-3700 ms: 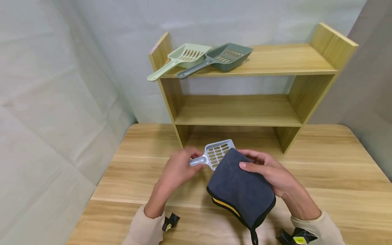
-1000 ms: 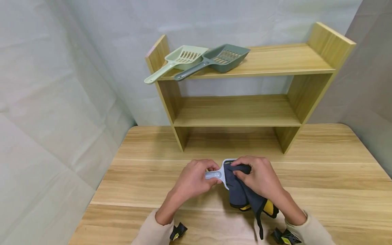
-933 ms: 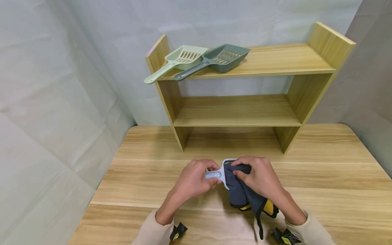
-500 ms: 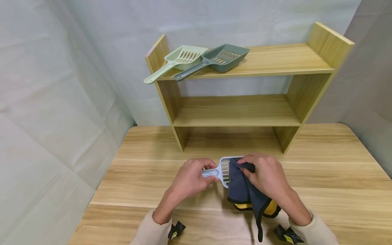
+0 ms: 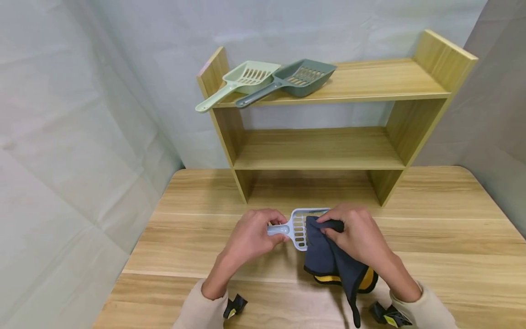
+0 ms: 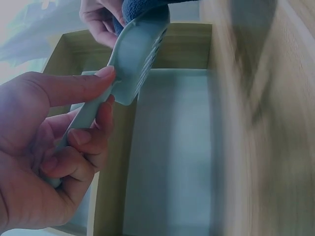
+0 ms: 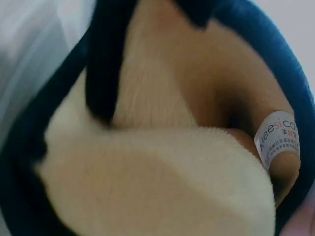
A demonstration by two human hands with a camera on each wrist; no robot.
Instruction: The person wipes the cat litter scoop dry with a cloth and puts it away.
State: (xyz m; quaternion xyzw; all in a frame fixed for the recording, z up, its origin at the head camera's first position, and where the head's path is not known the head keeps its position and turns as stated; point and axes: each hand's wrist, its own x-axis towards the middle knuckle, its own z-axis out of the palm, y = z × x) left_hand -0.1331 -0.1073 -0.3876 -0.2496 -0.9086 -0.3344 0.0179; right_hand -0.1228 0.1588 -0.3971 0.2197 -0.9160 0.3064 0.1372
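Note:
My left hand grips the handle of a pale blue litter scoop, held over the table with its slotted pan to the right. In the left wrist view the fingers curl round the scoop's handle. My right hand pinches a dark grey cloth with a yellow underside against the pan, covering its right part. The cloth's lower edge and loop hang down toward me. The right wrist view is filled by the cloth's yellow side, with a white label; most of the right hand is hidden there.
A wooden shelf unit stands at the back of the wooden table. On its top board lie a light green litter scoop and a dark green litter scoop, handles overhanging the front edge. Pale fabric walls enclose the space.
Earlier the cloth lay spread over the right hand; now it is bunched and pinched. Over the last second the scoop has slid left and the cloth right, baring more slots near the handle.

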